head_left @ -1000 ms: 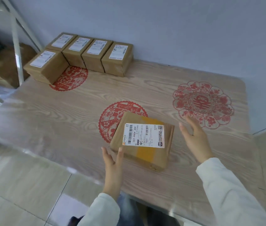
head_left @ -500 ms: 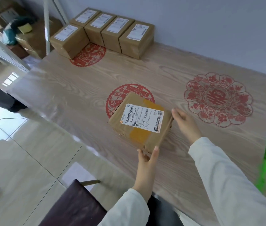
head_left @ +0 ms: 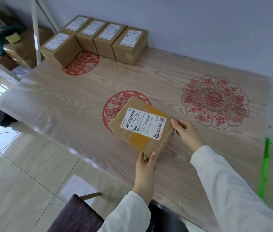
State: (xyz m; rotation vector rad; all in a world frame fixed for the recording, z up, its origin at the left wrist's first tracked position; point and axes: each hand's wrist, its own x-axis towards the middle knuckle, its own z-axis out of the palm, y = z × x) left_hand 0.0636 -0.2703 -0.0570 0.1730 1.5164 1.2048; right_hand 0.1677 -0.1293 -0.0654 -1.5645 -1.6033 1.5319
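5 labelled boxes (head_left: pixel 97 39) sit at the table's (head_left: pixel 65 106) far-left corner. The parcel (head_left: pixel 142 126) lies mid-table, hiding about half of a red paper-cut (head_left: pixel 115 104). The left hand (head_left: pixel 146 164) pinches its near corner. The right hand (head_left: pixel 186 131) grips its right edge, its fingertips hidden behind the side.

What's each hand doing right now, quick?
Left hand: pinches the near corner of the box.
Right hand: holds the box's right edge, thumb on top.
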